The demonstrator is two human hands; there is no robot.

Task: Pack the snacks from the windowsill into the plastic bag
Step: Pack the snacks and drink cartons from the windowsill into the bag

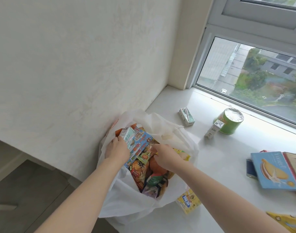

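Note:
A white plastic bag (127, 195) stands open at the left end of the windowsill (219, 157), stuffed with several colourful snack packs. My left hand (117, 147) grips a small pale green drink carton (127, 134) at the bag's left rim, beside a blue snack box (140, 147). My right hand (165, 157) reaches into the bag's mouth with fingers curled over the packs; whether it holds anything is hidden. A yellow carton (188, 202) stands outside the bag at its right.
On the sill lie a green drink carton (186, 116), a small white carton (213, 130) leaning on a green cup (229, 121), a blue biscuit box (273, 170) over other boxes, and a yellow pack (285, 221). A wall runs left; the window stands behind.

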